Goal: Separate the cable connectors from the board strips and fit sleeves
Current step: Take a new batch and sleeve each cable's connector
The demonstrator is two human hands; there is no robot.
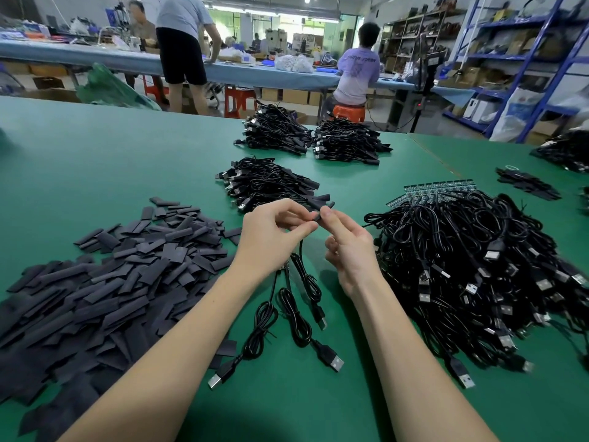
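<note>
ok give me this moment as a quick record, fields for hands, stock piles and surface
left hand: left hand pinches a black sleeve on a cable end
right hand: right hand pinches the same sleeve
hanging: three USB cables trail onto the mat
left pile: loose flat sleeves
right pile: unsleeved cables on board strips
far piles: sleeved cable bundles
surface: green mat
</note>
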